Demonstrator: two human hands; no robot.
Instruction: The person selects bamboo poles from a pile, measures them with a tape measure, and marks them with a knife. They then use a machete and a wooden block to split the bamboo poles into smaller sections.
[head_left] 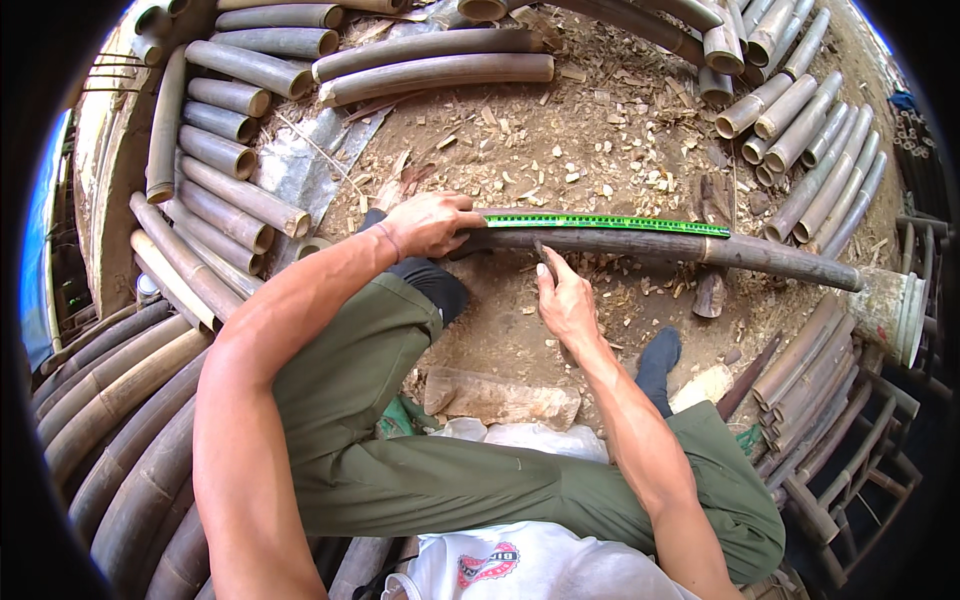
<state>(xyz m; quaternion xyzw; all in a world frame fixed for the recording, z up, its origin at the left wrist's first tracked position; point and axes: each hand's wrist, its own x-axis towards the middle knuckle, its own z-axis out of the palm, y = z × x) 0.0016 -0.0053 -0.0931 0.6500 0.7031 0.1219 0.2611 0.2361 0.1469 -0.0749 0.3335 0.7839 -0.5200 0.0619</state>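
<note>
A long dark bamboo pole [770,258] lies crosswise in front of my knees. Along its far side runs a bright green measuring strip [610,222] with dark marks. My left hand [430,222] is closed over the left end of the pole, where the strip's end meets its fingers. Just on the near side of the pole, my right hand [570,300] pinches a short, thin dark tool [541,250]. The tool's tip touches or nearly touches the pole; its exact kind is too small to tell.
Cut bamboo pieces [250,68] are stacked at the left and far side, with more bamboo [800,120] at the far right. A whitish bucket [905,318] is by the pole's right end. A short wood block [710,290] lies under the pole. Chips litter the dirt floor [510,340].
</note>
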